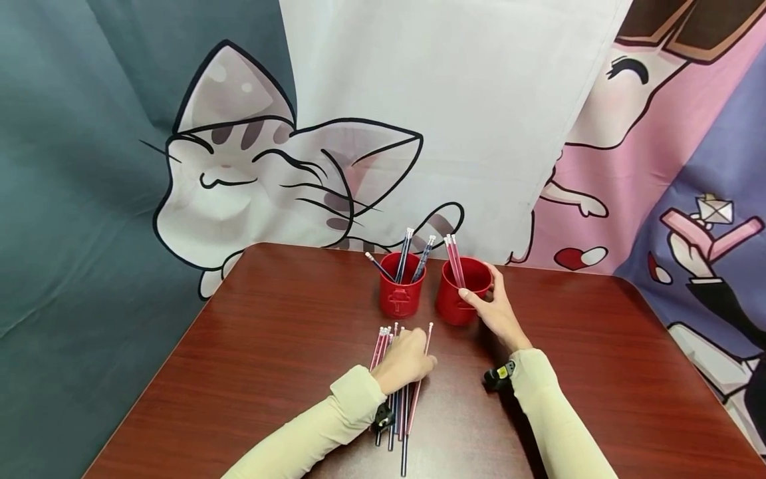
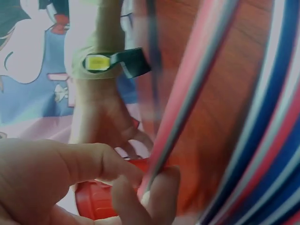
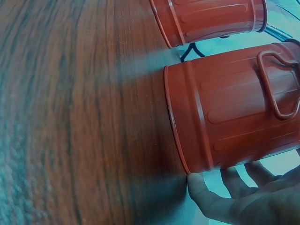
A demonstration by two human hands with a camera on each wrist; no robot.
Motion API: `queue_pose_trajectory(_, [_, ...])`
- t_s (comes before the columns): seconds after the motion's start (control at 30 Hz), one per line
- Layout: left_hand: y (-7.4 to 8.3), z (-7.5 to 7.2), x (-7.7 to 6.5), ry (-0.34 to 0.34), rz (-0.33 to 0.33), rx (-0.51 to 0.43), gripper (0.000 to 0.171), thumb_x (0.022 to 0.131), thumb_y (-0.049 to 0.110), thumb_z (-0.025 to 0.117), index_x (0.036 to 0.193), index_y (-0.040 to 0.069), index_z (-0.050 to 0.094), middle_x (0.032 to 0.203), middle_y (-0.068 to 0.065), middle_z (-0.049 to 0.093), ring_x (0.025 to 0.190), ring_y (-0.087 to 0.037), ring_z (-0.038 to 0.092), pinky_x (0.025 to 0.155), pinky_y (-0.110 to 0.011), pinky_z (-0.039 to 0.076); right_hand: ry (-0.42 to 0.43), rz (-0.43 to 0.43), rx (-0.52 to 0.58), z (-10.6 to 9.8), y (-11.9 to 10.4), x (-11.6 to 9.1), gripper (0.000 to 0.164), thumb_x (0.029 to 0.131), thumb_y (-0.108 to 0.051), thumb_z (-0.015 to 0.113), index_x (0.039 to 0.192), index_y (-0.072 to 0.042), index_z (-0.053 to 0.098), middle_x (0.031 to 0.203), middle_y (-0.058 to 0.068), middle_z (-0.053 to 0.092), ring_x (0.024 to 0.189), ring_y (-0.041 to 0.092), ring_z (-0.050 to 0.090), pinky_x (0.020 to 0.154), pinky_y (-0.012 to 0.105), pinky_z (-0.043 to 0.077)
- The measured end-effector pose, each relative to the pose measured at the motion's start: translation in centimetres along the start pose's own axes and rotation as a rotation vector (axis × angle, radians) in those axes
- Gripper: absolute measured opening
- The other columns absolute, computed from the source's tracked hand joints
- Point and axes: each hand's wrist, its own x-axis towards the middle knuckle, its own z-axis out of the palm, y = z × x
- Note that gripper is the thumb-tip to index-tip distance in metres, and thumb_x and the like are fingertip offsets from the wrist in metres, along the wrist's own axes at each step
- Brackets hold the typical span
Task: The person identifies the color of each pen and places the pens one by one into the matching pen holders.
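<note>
My left hand (image 1: 408, 362) is over the loose pencils (image 1: 391, 426) on the table. In the left wrist view, thumb and fingers pinch a pink pencil (image 2: 180, 101) near its end. My right hand (image 1: 501, 318) holds the right-hand red bucket (image 1: 450, 307) at its right side, thumb toward the front; in the right wrist view its fingers (image 3: 211, 199) lie against the bucket's wall. Two or so pink pencils (image 1: 455, 261) lean inside that bucket. Beside it, the left red bucket (image 1: 397, 303) contains several dark blue pencils (image 1: 403, 253).
Both buckets stand near the back of the brown wooden table (image 1: 269, 346). A printed cloth (image 1: 467, 106) with cartoon figures hangs right behind the table edge. Each wrist wears a small black camera (image 1: 498, 376).
</note>
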Motion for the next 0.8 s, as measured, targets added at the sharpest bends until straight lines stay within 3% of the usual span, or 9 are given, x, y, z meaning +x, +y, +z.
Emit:
queue_pose_trajectory(0.1, [0.2, -0.7, 0.0, 0.022, 0.005, -0.054, 0.019, 0.073, 0.016, 0.066, 0.067, 0.010, 0.049, 0.054, 0.000, 0.047, 0.049, -0.017, 0.045, 0.044, -0.028, 0.035, -0.001, 0.000, -0.008, 0.0, 0.0, 0.0, 0.077, 0.082, -0.035, 0.067, 0.142, -0.033, 0.018, 0.133, 0.006, 0.037, 0.115, 0.027, 0.041, 0.081, 0.037, 0.047])
queue_pose_trajectory(0.27, [0.3, -1.5, 0.2, 0.094, 0.098, -0.153, 0.016, 0.075, 0.013, 0.064, 0.084, 0.006, 0.053, 0.060, 0.003, 0.049, 0.053, -0.010, 0.046, 0.050, -0.020, 0.039, -0.013, 0.016, -0.007, 0.0, -0.4, -0.2, 0.077, 0.083, -0.035, 0.066, 0.142, -0.032, 0.017, 0.134, 0.007, 0.035, 0.115, 0.027, 0.039, 0.079, 0.038, 0.048])
queue_pose_trajectory(0.47, [0.6, -1.8, 0.7, 0.145, 0.132, -0.230, 0.018, 0.077, 0.009, 0.061, 0.091, 0.005, 0.051, 0.061, 0.004, 0.050, 0.055, -0.008, 0.047, 0.053, -0.017, 0.043, -0.026, 0.027, 0.016, 0.1, -2.2, -1.2, 0.079, 0.084, -0.030, 0.066, 0.144, -0.023, 0.015, 0.136, 0.016, 0.032, 0.115, 0.032, 0.039, 0.081, 0.041, 0.046])
queue_pose_trajectory(0.7, [1.2, -2.8, 2.5, 0.327, 0.248, -0.291, 0.018, 0.076, 0.007, 0.058, 0.093, 0.004, 0.053, 0.068, 0.000, 0.057, 0.062, -0.008, 0.053, 0.059, -0.016, 0.046, -0.035, 0.021, 0.008, 0.2, -2.9, -1.4, 0.078, 0.085, -0.030, 0.064, 0.144, -0.022, 0.015, 0.135, 0.018, 0.033, 0.111, 0.029, 0.041, 0.080, 0.049, 0.045])
queue_pose_trajectory(0.8, [1.5, -3.6, 3.6, 0.368, 0.304, -0.337, 0.019, 0.077, 0.006, 0.057, 0.096, 0.003, 0.053, 0.072, -0.002, 0.057, 0.062, -0.006, 0.055, 0.059, -0.013, 0.046, -0.028, 0.030, 0.012, 0.4, -2.7, -1.3, 0.077, 0.084, -0.030, 0.065, 0.143, -0.023, 0.015, 0.134, 0.017, 0.034, 0.109, 0.029, 0.041, 0.078, 0.052, 0.045])
